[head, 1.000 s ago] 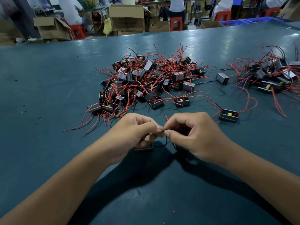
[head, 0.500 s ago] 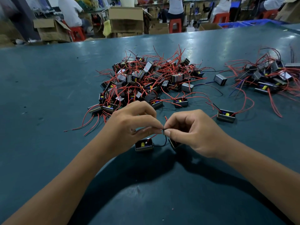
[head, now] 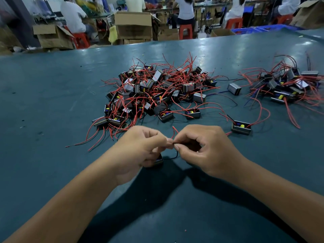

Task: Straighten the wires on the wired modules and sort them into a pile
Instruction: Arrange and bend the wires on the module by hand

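Note:
My left hand (head: 140, 151) and my right hand (head: 208, 149) meet fingertip to fingertip above the green table (head: 52, 102). Both pinch a thin black wire (head: 172, 156) that loops down to a small black module (head: 158, 162), mostly hidden under my left hand. A short red wire end (head: 174, 132) sticks up between the hands. Beyond them lies a big tangled heap of modules with red wires (head: 157, 92). A second pile of modules (head: 287, 85) sits at the far right.
A single module (head: 241, 128) lies right of my right hand, and a grey one (head: 234, 88) lies between the two piles. Red wire ends (head: 91, 142) trail left of my left hand. Cardboard boxes (head: 133, 25), red stools and seated people stand beyond the table's far edge.
My left hand has dropped back over the small module, which showed beneath it half a second ago. Both hands still pinch the wire at the same spot.

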Tool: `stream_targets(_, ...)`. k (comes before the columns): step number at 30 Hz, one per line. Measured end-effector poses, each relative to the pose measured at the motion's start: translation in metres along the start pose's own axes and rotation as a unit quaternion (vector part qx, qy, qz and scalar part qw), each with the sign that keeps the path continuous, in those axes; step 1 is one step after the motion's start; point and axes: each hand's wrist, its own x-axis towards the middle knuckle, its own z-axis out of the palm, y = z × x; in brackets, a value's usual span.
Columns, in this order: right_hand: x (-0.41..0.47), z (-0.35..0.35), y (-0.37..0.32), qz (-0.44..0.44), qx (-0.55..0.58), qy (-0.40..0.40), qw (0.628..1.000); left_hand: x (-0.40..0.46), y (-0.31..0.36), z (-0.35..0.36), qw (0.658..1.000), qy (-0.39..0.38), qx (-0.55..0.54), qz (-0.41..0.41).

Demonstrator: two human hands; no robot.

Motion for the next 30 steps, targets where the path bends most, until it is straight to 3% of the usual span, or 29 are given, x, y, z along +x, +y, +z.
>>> stream_targets(2,0.0,0.002,0.0,0.003,0.008,-0.003,1.0,-0.001,0.002,0.001,0.997,-0.021,-0.047,-0.051)
stream_targets(3,0.0,0.002,0.002,0.016,0.027,-0.004,1.0,-0.002,0.002,-0.001,0.999,-0.012,-0.023,-0.032)
stream_targets(5,0.001,0.001,0.005,0.051,0.072,-0.006,0.996,-0.001,0.003,-0.008,0.987,0.038,0.125,0.093)
stream_targets(7,0.001,0.001,0.007,0.077,0.109,-0.009,0.991,0.001,0.005,-0.016,0.913,0.071,0.315,0.248)
stream_targets(9,0.002,0.001,0.008,0.088,0.125,-0.011,0.988,0.001,0.005,-0.021,0.848,0.053,0.402,0.34)
stream_targets(20,0.001,-0.001,0.005,0.058,0.107,-0.022,0.992,0.005,0.0,-0.019,0.774,0.057,0.464,0.428)
stream_targets(23,0.001,-0.002,0.004,0.042,0.084,-0.004,0.996,0.003,0.002,-0.015,0.81,0.049,0.424,0.403)
stream_targets(25,0.001,-0.002,0.002,0.022,0.047,0.011,0.999,0.001,0.001,-0.009,0.868,0.04,0.361,0.339)
stream_targets(28,0.0,-0.002,0.002,-0.002,0.018,0.021,1.0,-0.001,0.002,0.0,0.985,0.021,0.099,0.143)
stream_targets(30,0.0,-0.002,0.002,-0.009,0.006,0.021,1.0,0.0,0.001,0.005,0.998,-0.011,-0.066,0.017)
